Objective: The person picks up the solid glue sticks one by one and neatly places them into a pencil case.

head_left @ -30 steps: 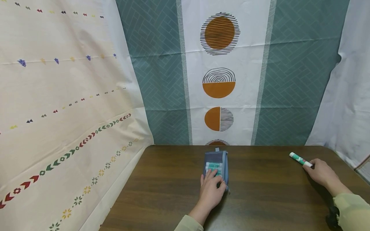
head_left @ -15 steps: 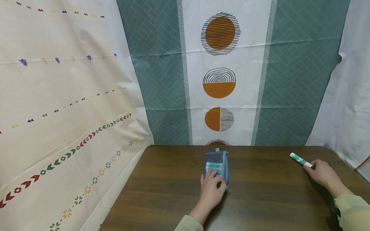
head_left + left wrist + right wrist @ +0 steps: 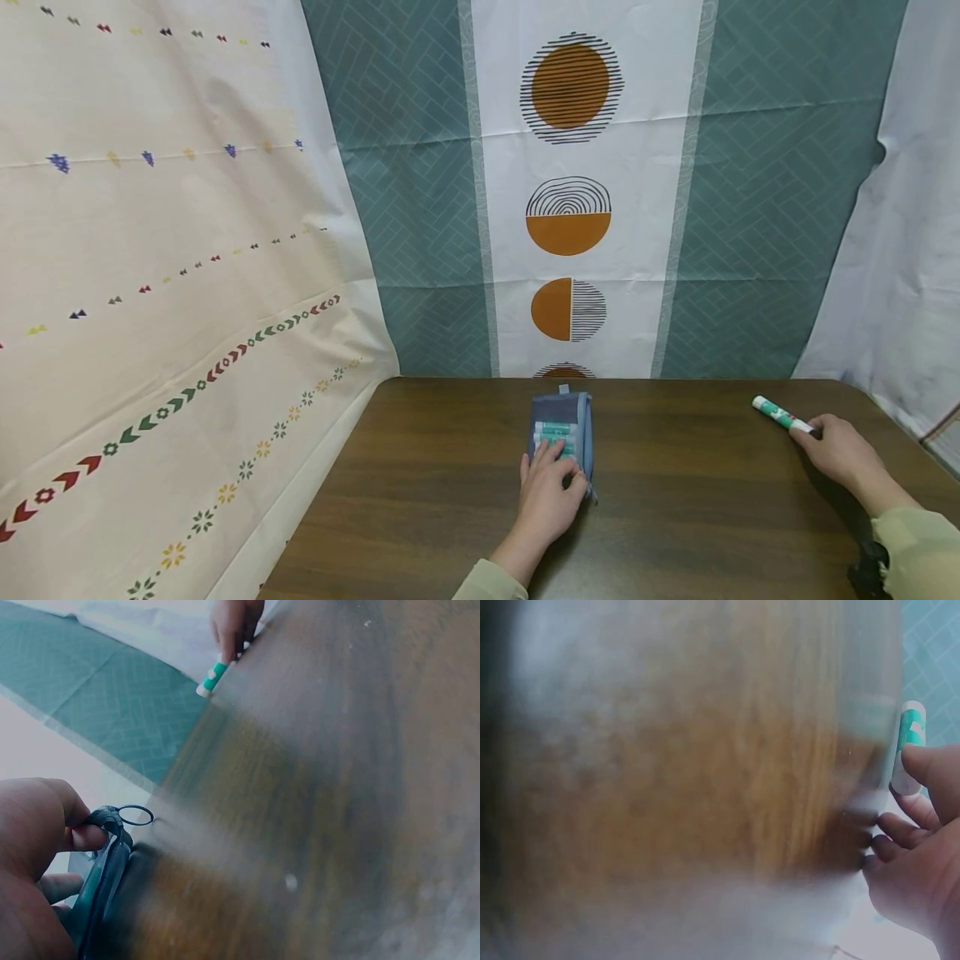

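Observation:
A blue-grey pencil case [image 3: 555, 407] with a clear window and a zipped right side lies in the middle of the table. Green-and-white sticks [image 3: 557, 430] show through its window. My left hand [image 3: 545, 497] lies over its near part, fingers on the window; in the left wrist view, thumb and forefinger pinch the zipper end, where a ring-shaped pull [image 3: 136, 815] hangs. Far to the right, my right hand [image 3: 842, 454] pinches a white and green marker [image 3: 780, 414] at its near end. It points away and leftward; whether it touches the table cannot be told.
The brown wooden table [image 3: 675, 517] ends at a patterned green and white curtain [image 3: 600, 250] behind. A cream cloth [image 3: 187, 292] hangs along the left side, and a white cloth [image 3: 892, 275] along the right.
My right hand has shifted very slightly to the right with the marker in its fingers. The left hand and the pencil case stay put.

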Tool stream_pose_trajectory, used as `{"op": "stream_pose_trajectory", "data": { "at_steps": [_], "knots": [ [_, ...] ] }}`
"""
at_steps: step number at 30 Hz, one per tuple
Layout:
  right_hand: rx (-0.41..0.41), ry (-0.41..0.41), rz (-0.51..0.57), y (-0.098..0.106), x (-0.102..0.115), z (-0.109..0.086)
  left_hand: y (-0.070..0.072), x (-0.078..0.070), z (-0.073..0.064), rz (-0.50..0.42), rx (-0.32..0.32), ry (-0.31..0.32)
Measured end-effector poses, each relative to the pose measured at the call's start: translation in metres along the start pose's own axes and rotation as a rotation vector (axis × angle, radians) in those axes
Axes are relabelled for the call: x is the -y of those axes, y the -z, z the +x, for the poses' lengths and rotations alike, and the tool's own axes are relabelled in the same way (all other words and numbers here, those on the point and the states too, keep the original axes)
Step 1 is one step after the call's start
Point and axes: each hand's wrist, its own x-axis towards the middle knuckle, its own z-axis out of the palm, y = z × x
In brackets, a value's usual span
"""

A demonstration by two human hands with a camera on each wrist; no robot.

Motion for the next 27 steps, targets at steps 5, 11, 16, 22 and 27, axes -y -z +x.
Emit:
{"op": "stream_pose_trajectory", "data": {
  "at_steps": [5, 11, 16, 22, 27],
  "knots": [
    [0.011, -0.001, 0.009, 0.001, 0.006, -0.002, 0.001, 0.0, 0.0, 0.0, -0.004, -0.007],
    [-0.008, 0.033, 0.017, 0.001, 0.018, -0.001, 0.002, -0.001, 0.0, 0.0, 0.003, -0.004],
    [-0.054, 0.087, 0.029, -0.003, 0.029, 0.004, 0.002, -0.001, -0.001, -0.001, 0.006, -0.002],
    [-0.064, 0.147, 0.059, -0.007, 0.047, 0.011, 0.001, 0.0, -0.001, -0.001, 0.002, -0.008],
    [-0.05, 0.175, 0.084, -0.012, 0.065, 0.015, 0.001, 0.0, 0.0, 0.001, -0.007, -0.022]
  ]
}}
